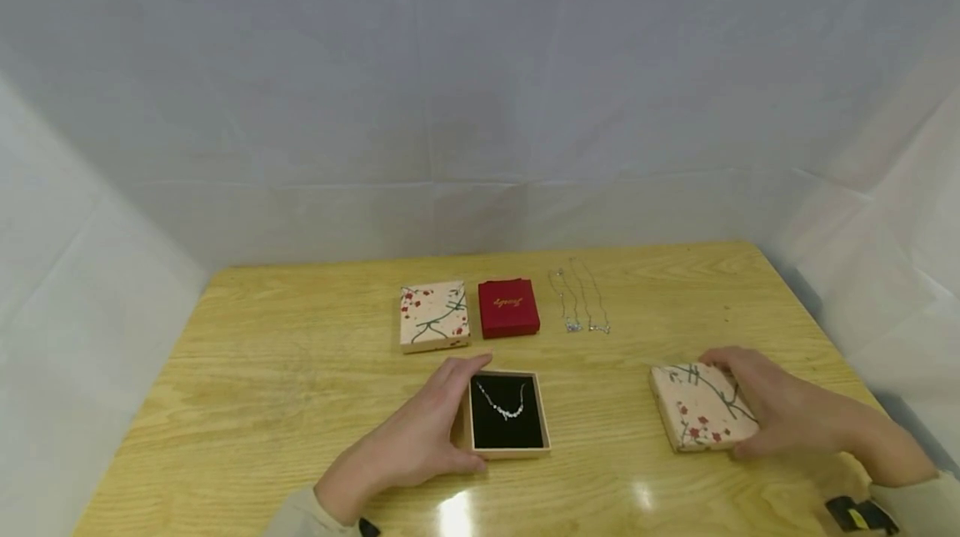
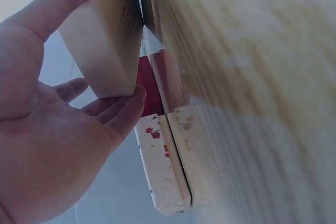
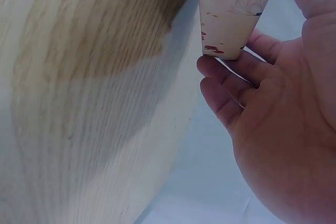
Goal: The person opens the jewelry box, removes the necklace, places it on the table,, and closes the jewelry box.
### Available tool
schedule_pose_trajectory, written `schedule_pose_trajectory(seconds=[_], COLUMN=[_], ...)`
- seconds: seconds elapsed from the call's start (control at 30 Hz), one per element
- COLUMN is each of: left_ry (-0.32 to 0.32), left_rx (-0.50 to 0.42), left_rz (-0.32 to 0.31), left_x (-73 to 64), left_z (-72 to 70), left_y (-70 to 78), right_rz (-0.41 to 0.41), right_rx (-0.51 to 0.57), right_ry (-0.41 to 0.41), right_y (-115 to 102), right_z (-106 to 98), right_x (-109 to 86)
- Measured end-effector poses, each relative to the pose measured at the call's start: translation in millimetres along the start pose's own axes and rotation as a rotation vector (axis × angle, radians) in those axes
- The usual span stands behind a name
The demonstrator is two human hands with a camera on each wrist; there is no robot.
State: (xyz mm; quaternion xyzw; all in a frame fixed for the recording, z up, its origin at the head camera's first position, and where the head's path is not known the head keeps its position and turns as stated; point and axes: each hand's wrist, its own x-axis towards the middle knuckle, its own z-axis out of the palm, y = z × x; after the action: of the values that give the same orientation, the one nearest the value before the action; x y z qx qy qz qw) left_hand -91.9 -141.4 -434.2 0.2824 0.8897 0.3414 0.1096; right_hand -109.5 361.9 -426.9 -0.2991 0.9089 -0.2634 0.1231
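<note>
My left hand (image 1: 423, 429) grips an open jewelry box base (image 1: 546, 429) by its sides, thumb at the near edge and fingers at the far edge. Inside, a silver necklace (image 1: 506, 414) lies on a black pad (image 1: 510, 435). In the left wrist view the box base (image 2: 100, 51) shows plain cream sides, tilted just above the wood. Off to the right, my right hand (image 1: 787, 412) grasps a cream box lid (image 1: 701, 408) printed with red blossoms and dark green branches. The right wrist view has the lid (image 3: 226, 22) between thumb and fingers, its inside hidden.
Behind the left hand sit a closed blossom-print box (image 1: 435, 313) and a red box (image 1: 508, 308) with gold lettering. Two thin silver necklaces (image 1: 588, 303) lie stretched out to their right. A wooden table (image 1: 300, 337) is backed by white cloth (image 1: 450, 103).
</note>
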Motion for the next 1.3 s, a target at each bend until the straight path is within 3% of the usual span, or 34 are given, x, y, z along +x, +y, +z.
schedule_pose_trajectory(seconds=[0.2, 0.37, 0.53, 1.3], left_ry=[-0.01, -0.014, -0.021, -0.053], left_rx=[0.021, 0.03, 0.039, 0.09], left_rz=[-0.014, -0.014, -0.016, -0.039], left_x=[0.4, 0.7, 0.9, 1.8], left_z=[1.5, 1.4, 1.4, 2.1], left_y=[-1.2, -1.2, -0.8, -1.4], right_rz=[-0.021, -0.028, 0.002, 0.095], right_rx=[0.009, -0.057, -0.112, -0.098], right_ry=[-0.018, -0.019, -0.012, -0.013], right_y=[6.6, 10.1, 10.2, 5.4], right_z=[-0.6, -0.8, 0.8, 1.2], right_x=[-1.6, -1.3, 0.1, 1.7])
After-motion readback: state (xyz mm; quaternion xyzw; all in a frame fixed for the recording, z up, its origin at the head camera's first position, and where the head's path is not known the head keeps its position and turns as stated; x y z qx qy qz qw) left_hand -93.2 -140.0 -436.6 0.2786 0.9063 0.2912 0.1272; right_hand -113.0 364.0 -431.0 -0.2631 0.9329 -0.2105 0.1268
